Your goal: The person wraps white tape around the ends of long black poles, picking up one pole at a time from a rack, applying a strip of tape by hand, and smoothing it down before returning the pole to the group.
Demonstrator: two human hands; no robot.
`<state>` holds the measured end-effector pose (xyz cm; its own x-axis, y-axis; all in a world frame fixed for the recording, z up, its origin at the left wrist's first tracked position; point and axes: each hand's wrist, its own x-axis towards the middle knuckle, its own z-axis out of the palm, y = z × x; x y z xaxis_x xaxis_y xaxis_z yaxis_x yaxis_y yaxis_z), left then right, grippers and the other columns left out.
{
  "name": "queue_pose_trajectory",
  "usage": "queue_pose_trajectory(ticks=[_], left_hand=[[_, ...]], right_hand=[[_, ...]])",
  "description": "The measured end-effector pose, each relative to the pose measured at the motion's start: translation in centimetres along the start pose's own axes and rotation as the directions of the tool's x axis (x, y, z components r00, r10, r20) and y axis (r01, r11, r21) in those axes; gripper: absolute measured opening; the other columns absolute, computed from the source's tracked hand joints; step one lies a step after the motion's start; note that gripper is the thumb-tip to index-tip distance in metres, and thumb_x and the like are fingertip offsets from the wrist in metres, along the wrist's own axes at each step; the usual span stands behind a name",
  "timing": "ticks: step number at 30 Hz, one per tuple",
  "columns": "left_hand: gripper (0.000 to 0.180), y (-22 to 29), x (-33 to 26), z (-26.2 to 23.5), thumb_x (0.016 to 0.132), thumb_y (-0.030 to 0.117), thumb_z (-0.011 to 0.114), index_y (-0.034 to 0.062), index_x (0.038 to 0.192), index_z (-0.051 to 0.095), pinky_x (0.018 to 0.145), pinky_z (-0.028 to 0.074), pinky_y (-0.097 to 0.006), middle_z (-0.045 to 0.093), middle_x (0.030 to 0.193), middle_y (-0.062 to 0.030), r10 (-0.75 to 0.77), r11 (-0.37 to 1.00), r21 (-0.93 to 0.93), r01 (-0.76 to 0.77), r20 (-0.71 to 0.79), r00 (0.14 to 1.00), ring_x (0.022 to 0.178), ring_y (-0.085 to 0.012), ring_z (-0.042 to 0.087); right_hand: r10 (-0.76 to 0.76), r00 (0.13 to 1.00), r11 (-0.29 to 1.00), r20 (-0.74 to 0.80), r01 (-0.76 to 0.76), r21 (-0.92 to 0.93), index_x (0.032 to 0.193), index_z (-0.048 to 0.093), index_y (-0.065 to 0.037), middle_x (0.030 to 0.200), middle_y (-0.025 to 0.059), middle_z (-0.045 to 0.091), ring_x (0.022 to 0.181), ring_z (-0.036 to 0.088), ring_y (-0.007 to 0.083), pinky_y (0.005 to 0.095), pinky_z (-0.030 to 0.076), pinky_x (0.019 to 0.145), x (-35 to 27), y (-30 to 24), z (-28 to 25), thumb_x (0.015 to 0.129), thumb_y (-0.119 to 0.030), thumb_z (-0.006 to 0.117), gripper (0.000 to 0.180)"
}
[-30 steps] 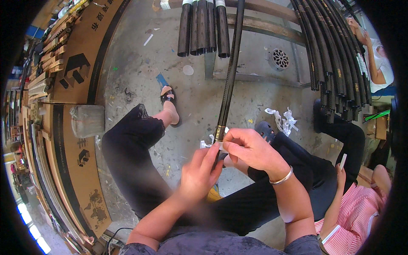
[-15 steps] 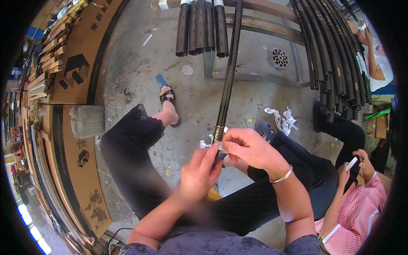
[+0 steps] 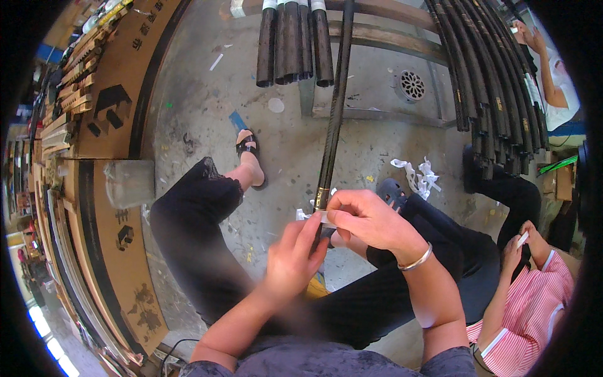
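A long, slim black rod with gold markings near its lower end runs from the top of the view down to my hands. My left hand is closed around that lower end, thumb and fingers pressed against it. From the right, my right hand, with a silver bangle at the wrist, pinches a narrow white strip of tape at the rod just below the gold markings. My fingers partly cover the strip, so how far it goes around the rod cannot be seen.
Thick black tubes with white ends rest on a wooden rack. More black rods lie at right. White scraps litter the floor. Cardboard boxes line the left. A striped-shirted co-worker sits close at right; another person is beyond.
My hands keep almost the same hold on the rod and the tape. At right, the striped-shirted co-worker's hands and white piece have shifted slightly. The far person's hands have moved too.
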<state>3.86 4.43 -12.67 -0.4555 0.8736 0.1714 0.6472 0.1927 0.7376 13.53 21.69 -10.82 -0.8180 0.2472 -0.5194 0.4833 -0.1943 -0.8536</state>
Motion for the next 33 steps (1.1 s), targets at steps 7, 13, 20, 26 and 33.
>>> queue_pose_trajectory(ticks=[7,13,20,26,33], left_hand=[[0.061,-0.21,-0.11,0.12,0.073,0.004,0.078,0.0057,0.129,0.053,0.055,0.054,-0.034,0.062,0.097,-0.0137,0.009,1.000,0.021,-0.008,-0.008,1.000,0.068,-0.0260,0.065],[0.061,-0.11,-0.12,0.11,0.074,0.004,0.078,0.0056,0.129,0.053,0.054,0.054,-0.033,0.062,0.097,-0.0132,-0.001,1.000,0.010,0.001,-0.004,1.000,0.064,-0.0240,0.065],[0.062,-0.19,-0.21,0.14,0.074,0.004,0.078,0.0062,0.130,0.052,0.053,0.054,-0.033,0.062,0.096,-0.0129,-0.004,1.000,0.023,0.004,-0.004,1.000,0.062,-0.0229,0.064],[0.062,-0.17,-0.13,0.17,0.074,0.004,0.078,0.0060,0.130,0.052,0.052,0.053,-0.032,0.062,0.095,-0.0127,0.008,1.000,0.030,-0.008,-0.007,1.000,0.060,-0.0221,0.062],[0.062,-0.24,-0.19,0.20,0.074,0.004,0.078,0.0061,0.130,0.052,0.051,0.053,-0.032,0.062,0.095,-0.0125,-0.002,1.000,0.022,0.002,-0.004,1.000,0.060,-0.0218,0.062]], right_hand=[[-0.012,1.000,0.999,0.001,0.012,0.041,0.089,0.061,0.001,0.060,0.0043,0.058,0.055,0.052,0.0096,0.0279,0.041,0.051,0.16,0.28,0.17,0.092,-0.021,0.058,0.022],[-0.024,1.000,1.000,-0.014,0.024,0.002,0.088,0.062,0.000,0.062,0.0066,0.061,0.056,0.057,0.0120,0.0293,0.044,0.053,0.11,0.20,0.13,0.090,-0.022,0.059,0.022],[0.010,1.000,1.000,0.000,-0.010,-0.014,0.087,0.060,0.001,0.064,0.0036,0.060,0.058,0.057,0.0097,0.0263,0.045,0.055,-0.02,-0.45,0.11,0.091,-0.016,0.057,0.017],[0.019,1.000,1.000,0.012,-0.018,-0.020,0.086,0.059,0.001,0.066,0.0022,0.059,0.059,0.056,0.0083,0.0247,0.045,0.056,0.03,-0.41,0.06,0.092,-0.013,0.057,0.015],[0.039,0.999,0.999,0.018,-0.038,-0.031,0.086,0.059,0.001,0.067,0.0021,0.059,0.059,0.057,0.0084,0.0245,0.045,0.057,-0.01,-0.67,-0.03,0.092,-0.013,0.056,0.015]])
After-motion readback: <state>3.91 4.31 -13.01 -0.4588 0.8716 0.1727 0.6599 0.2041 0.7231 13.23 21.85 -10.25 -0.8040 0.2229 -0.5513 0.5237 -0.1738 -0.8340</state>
